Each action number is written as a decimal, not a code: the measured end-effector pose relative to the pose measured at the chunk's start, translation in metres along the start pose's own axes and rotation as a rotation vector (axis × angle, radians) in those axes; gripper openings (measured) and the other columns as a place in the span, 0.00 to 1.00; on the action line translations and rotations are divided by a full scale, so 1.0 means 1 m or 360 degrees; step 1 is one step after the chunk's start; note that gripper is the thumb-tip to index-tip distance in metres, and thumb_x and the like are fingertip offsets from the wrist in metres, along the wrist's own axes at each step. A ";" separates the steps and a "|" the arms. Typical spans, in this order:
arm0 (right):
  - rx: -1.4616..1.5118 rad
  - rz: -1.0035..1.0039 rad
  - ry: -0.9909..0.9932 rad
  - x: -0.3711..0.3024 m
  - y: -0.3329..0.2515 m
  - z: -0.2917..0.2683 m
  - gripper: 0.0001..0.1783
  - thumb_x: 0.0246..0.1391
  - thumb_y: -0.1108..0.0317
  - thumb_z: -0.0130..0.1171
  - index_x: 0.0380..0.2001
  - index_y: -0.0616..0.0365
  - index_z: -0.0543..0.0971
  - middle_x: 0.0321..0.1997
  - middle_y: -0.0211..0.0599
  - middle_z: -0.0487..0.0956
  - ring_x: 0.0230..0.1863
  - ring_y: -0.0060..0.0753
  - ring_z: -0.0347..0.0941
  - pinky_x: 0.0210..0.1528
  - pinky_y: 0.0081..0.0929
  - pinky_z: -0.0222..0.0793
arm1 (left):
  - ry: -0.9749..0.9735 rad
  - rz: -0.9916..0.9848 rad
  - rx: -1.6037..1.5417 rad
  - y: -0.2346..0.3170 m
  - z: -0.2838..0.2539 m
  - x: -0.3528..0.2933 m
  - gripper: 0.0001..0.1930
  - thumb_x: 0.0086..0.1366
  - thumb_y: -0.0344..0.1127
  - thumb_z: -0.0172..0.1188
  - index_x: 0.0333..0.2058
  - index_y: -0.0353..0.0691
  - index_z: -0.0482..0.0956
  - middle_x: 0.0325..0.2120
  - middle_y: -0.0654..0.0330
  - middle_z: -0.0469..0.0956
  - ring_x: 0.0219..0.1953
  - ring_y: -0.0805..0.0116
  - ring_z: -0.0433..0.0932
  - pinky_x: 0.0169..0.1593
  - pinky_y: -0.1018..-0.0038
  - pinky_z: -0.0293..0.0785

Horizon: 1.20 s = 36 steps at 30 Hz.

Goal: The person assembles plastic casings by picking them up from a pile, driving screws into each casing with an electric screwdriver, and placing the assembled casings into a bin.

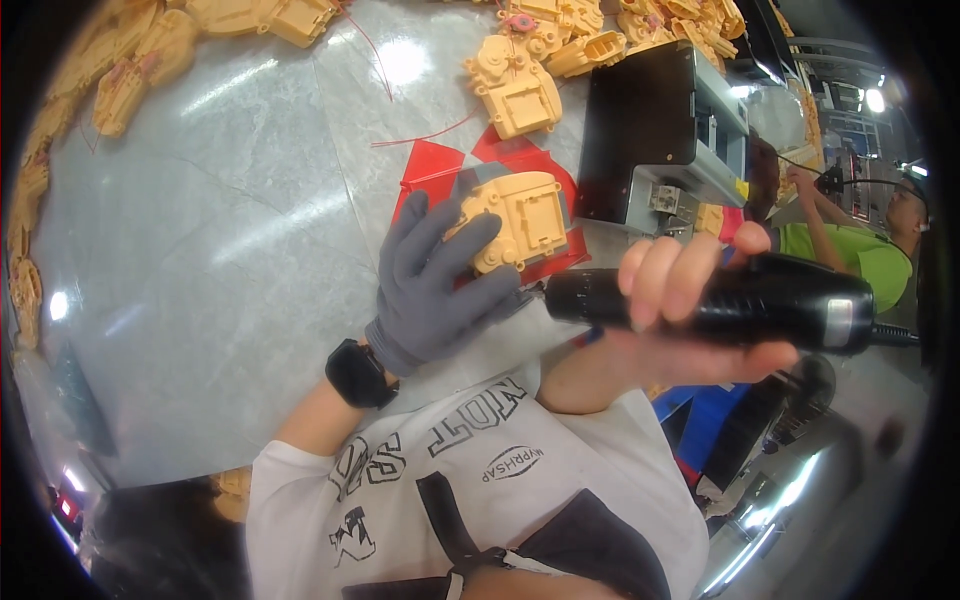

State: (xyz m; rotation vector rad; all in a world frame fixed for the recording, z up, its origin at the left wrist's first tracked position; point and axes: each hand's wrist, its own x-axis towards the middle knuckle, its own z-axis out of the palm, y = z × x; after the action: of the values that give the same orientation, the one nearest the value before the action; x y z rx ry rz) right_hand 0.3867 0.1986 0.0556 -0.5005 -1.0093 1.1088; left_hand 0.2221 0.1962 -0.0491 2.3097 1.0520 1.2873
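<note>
My left hand (pixel 437 285), in a grey glove, has its fingers curled over the left side of a yellow-orange plastic housing (pixel 533 222). The housing rests on a red fixture (pixel 432 164) with angled walls, its square recess facing up. My bare right hand (pixel 672 285) is wrapped round a thick black electric screwdriver (pixel 770 308), held level to the right of the housing. Its narrower end points left toward my gloved hand, and a cord leaves the other end. The tip is hard to make out near the glove.
Beyond the fixture lie several similar housings (pixel 515 95) with thin red wires. More housings (pixel 262 15) line the far and left edges of the grey table (pixel 220 250). A black box-shaped machine (pixel 640 140) stands at the right. A person in a green top (pixel 840 250) works farther right.
</note>
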 end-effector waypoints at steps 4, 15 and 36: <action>0.0046 -0.0094 0.0109 -0.003 0.004 0.000 0.46 0.43 0.27 0.47 0.50 0.58 0.57 0.20 0.37 0.69 0.15 0.33 0.67 0.22 0.31 0.64 | -0.0002 -0.0016 -0.0008 0.000 -0.002 0.000 0.13 0.46 0.47 0.65 0.30 0.56 0.75 0.46 0.61 0.68 0.51 0.53 0.63 0.49 0.52 0.65; -0.0016 -0.0029 0.0142 -0.008 0.005 0.003 0.39 0.46 0.34 0.52 0.50 0.56 0.63 0.20 0.29 0.67 0.17 0.25 0.62 0.27 0.27 0.59 | -0.0045 -0.0035 -0.0098 -0.001 -0.002 -0.001 0.14 0.46 0.45 0.66 0.32 0.52 0.74 0.46 0.60 0.69 0.52 0.52 0.63 0.51 0.51 0.63; 0.0048 -0.0116 0.0488 -0.013 0.008 0.002 0.36 0.45 0.35 0.53 0.46 0.55 0.69 0.19 0.26 0.65 0.16 0.20 0.56 0.26 0.23 0.54 | -0.0075 -0.0176 -0.0256 -0.003 -0.001 -0.004 0.24 0.45 0.43 0.67 0.43 0.50 0.73 0.52 0.53 0.67 0.55 0.47 0.61 0.59 0.51 0.56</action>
State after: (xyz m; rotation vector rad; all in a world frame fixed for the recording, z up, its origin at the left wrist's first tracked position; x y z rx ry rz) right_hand 0.3797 0.1896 0.0447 -0.5848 -0.7364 0.9469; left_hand 0.2186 0.1953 -0.0534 2.1221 1.0064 1.2223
